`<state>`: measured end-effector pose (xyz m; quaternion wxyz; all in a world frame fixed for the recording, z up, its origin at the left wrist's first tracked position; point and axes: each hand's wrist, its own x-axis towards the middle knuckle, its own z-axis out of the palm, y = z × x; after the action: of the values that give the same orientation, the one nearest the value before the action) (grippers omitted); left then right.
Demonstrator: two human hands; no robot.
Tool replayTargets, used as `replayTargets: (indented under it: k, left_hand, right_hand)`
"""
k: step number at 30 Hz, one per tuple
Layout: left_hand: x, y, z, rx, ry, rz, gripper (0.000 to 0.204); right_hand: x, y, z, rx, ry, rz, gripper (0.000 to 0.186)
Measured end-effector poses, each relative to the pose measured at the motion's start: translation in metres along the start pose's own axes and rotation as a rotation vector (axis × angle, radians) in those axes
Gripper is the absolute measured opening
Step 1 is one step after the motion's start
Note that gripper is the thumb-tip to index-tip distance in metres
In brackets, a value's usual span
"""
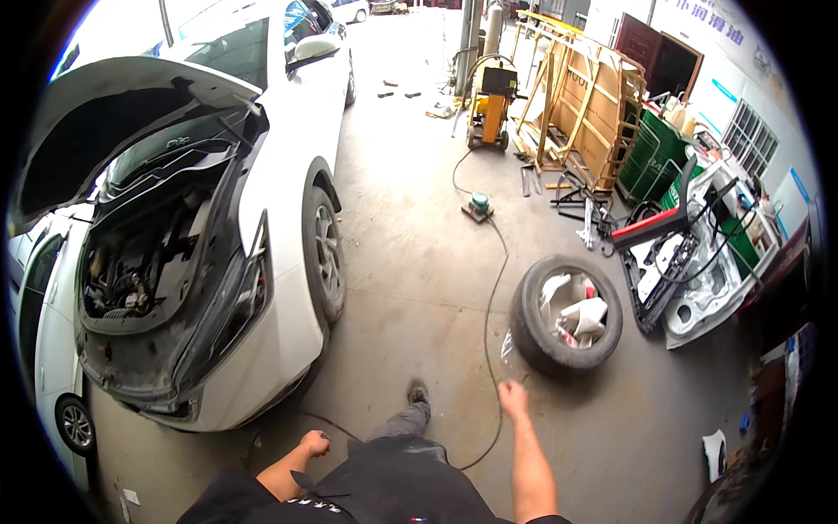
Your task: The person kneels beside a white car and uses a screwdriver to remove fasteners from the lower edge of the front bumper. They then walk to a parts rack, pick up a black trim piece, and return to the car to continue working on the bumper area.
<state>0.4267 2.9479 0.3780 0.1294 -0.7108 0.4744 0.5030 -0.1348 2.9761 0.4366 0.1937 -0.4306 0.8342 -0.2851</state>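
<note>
My left hand is low in front of me, with its fingers curled closed. A small dark bit shows at the fingers, too small to name. It is nearest to the front of a white car whose hood stands raised over the engine bay. My right hand is held out ahead as a closed fist, and nothing shows in it. Just beyond that fist, an upright-walled tire lies on the floor with white and red scraps inside it.
A cable crosses the floor past my right hand to a small green-topped device. Farther off stand a yellow wheeled machine and a wooden crate frame. Car door parts and a green drum are at the right.
</note>
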Motion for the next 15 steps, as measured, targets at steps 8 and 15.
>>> replayTargets:
  k: [8,15]
  left_hand:
    - [0.091,0.301,-0.127,0.165,0.170,0.462,0.022]
    - [0.161,0.447,-0.234,-0.088,0.228,0.431,0.028]
  right_hand:
    - [-0.046,0.156,0.025,0.297,-0.365,1.285,0.026]
    - [0.122,0.094,0.036,0.306,-0.400,1.159,0.025]
